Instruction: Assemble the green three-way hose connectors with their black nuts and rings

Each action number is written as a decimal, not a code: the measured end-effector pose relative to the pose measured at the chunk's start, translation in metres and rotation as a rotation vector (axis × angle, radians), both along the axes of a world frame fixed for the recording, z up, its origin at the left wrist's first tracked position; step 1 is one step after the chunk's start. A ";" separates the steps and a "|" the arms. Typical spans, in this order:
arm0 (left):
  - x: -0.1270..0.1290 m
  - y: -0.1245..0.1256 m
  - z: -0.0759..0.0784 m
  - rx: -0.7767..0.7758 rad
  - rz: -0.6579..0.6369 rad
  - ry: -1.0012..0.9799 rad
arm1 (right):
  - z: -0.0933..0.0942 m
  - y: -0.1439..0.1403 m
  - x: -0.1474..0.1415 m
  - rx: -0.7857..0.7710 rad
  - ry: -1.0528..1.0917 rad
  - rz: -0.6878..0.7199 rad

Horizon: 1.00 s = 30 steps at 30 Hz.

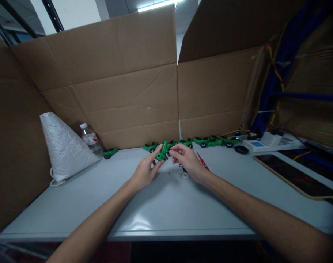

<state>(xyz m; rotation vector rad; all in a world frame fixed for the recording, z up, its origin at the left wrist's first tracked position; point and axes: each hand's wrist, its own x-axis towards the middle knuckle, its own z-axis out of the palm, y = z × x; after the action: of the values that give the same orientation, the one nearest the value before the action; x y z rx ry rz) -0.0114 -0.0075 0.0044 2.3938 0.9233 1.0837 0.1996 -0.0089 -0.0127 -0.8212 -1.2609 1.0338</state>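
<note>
The grip of the left hand (144, 171) closes on a small green toy car (163, 151), thumb and fingers pinching its near end and holding it raised just above the bench (161, 204). The right hand (188, 160) meets it from the other side, its fingertips (172, 151) pinched at the car's far end, where a small dark part shows; whether that part is a wheel is too small to tell. Both forearms reach in from the bottom edge and the hands come together near the middle of the bench.

Just below the right hand, a few small white rings (183, 172) lie on the bench, and a red tool (203, 161) lies beside the wrist. A row of green toy cars (210, 141) runs along the foot of the cardboard wall (122, 95) behind the hands, with one more car (110, 152) apart to the left. Further left stand a water bottle (91, 139) and a white plastic bag (63, 148), leaning against the cardboard. To the right, a dark tablet (295, 175) lies flat, with a white box (272, 139) and a black round cap (241, 149) near it.
</note>
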 end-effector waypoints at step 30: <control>0.011 -0.010 0.019 -0.355 -0.161 -0.175 | 0.004 -0.002 0.010 0.445 -0.590 -0.184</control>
<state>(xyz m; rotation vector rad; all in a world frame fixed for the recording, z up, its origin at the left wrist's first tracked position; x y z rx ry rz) -0.0005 -0.0173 0.0234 2.0112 0.7743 0.9596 0.2097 -0.0111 -0.0088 -0.8979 -1.7893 0.3341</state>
